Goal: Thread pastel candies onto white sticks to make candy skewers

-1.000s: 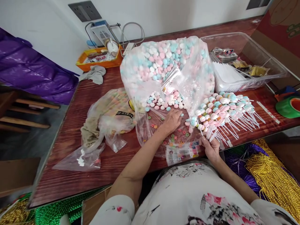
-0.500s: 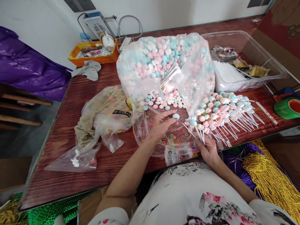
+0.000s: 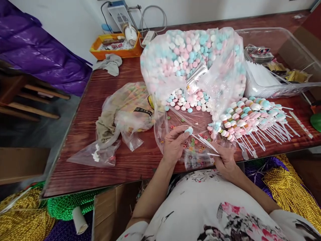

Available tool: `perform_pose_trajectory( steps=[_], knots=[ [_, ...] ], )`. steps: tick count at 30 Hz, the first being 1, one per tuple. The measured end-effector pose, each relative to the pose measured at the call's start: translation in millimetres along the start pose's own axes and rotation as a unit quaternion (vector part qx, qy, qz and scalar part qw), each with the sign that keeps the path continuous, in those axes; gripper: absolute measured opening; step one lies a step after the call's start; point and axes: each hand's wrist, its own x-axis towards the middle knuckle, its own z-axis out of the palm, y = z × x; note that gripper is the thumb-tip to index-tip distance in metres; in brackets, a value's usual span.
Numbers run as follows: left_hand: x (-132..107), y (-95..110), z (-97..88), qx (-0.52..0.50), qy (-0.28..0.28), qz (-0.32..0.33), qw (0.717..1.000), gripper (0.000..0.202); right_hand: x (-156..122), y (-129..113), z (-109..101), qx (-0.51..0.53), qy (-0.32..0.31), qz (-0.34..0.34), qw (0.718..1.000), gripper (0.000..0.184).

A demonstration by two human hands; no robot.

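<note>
My left hand (image 3: 175, 144) pinches a pale blue round candy (image 3: 190, 130) between thumb and fingers, just above the near table edge. My right hand (image 3: 224, 160) is closed on thin white sticks (image 3: 204, 142) whose tips point up-left toward that candy. Both hands hover over a flat clear bag with small coloured ring candies (image 3: 194, 144). Behind them stands a big clear bag (image 3: 193, 63) full of pink, blue and white round candies, some spilling at its mouth (image 3: 188, 102). To the right lies a heap of finished candy sticks (image 3: 250, 117).
A crumpled plastic bag with cloth (image 3: 120, 117) lies left on the wooden table (image 3: 105, 167). A clear bin (image 3: 281, 67) with white sheets stands at right. An orange tray (image 3: 115, 48) and a sealing device (image 3: 120, 15) sit at the back. Gold, green and purple bead strands (image 3: 288, 180) fill the floor.
My left hand picked a blue candy from the spilled ones and drew it toward me. My right hand pulled white sticks away from the heap. The camera shifted left.
</note>
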Motion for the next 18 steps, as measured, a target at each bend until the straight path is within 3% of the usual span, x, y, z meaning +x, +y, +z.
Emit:
perform_pose_trajectory(
  steps=[6,11,15,18],
  knots=[
    [3,-3,-2.1,-0.057,0.005,-0.052,0.997,0.037,-2,-5,0,-0.003,-0.015,0.01,1.0,0.057],
    [-2,-4,-2.5,-0.028,-0.02,-0.05,0.998,0.033,-3,-4,2,-0.002,-0.019,0.019,1.0,0.058],
    [-6,-10,-4.3,0.036,-0.02,0.012,0.999,0.028,-2,-6,5,-0.002,-0.014,0.044,0.999,0.055],
    [-8,-17,-8.3,0.128,-0.001,0.127,0.984,0.022,0,-9,7,0.005,-0.02,0.059,0.998,0.051]
  ],
)
